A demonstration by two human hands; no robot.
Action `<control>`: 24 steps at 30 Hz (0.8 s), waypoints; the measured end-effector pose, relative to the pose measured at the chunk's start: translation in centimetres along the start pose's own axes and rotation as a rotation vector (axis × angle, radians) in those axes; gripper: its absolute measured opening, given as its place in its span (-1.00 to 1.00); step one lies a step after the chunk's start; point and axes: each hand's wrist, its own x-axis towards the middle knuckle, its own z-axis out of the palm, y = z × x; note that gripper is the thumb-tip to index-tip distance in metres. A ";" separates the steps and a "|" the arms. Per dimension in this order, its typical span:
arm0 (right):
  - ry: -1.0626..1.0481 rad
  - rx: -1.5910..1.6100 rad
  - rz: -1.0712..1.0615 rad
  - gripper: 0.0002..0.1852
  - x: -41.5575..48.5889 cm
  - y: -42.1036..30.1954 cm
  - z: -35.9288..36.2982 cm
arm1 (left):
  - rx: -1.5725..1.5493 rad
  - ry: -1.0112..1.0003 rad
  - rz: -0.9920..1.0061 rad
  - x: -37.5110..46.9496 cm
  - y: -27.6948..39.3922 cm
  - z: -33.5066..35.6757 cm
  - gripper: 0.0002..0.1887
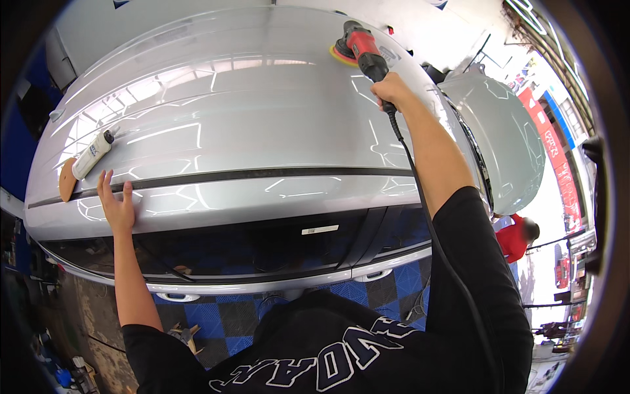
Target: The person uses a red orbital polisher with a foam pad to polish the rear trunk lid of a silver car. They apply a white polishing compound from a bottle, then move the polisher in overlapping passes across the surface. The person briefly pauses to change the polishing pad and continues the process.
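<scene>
My right hand (391, 91) grips the rear handle of a red and black car polisher (365, 45). The polisher's round pad, with a yellow and red edge, rests on the silver car roof (275, 118) near its far right side. My left hand (118, 207) lies with fingers spread at the roof's near edge, over the black roof trim strip (275, 172), holding nothing. Just beyond it, a white bottle (92, 155) with a black cap lies on its side against an orange foam pad (67, 181) on the roof.
The polisher's black cord (445, 256) runs along my right arm. Below the roof are dark side windows (236, 244) and door handles (177, 297). A raised hood (497, 138) stands at right, with a person in red (514, 239) beyond. Blue and black tiles (231, 322) cover the floor.
</scene>
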 end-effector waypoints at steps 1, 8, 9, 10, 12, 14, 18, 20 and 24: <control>-0.001 0.019 -0.010 -0.91 0.2 -0.2 0.3 | 0.018 -0.032 -0.021 0.0 0.2 -0.1 -0.31; -0.045 -0.035 -0.044 -0.91 0.3 -1.7 1.9 | 0.080 -0.081 -0.045 0.1 1.2 -0.4 -0.38; -0.056 -0.039 -0.049 -0.90 0.3 -2.0 2.1 | 0.083 -0.084 -0.048 0.1 1.3 -0.4 -0.38; -0.058 -0.046 -0.047 -0.90 0.2 -2.2 2.3 | 0.078 -0.084 -0.054 0.1 1.4 -0.4 -0.39; -0.070 -0.048 -0.061 -0.90 0.1 -2.7 2.9 | 0.079 -0.075 -0.076 0.1 1.7 -0.5 -0.40; -0.080 -0.048 -0.072 -0.89 -0.2 -3.1 3.4 | 0.080 -0.073 -0.088 0.1 1.9 -0.5 -0.40; -0.110 -0.056 -0.095 -0.84 -0.9 -4.0 4.2 | 0.096 -0.063 -0.093 0.0 2.2 -0.5 -0.41; -0.119 -0.067 -0.101 -0.83 -1.2 -4.5 4.5 | 0.089 -0.070 -0.114 0.0 2.3 -0.5 -0.42; -0.132 -0.077 -0.110 -0.82 -1.7 -5.3 5.1 | 0.122 -0.065 -0.108 0.0 2.4 -0.6 -0.42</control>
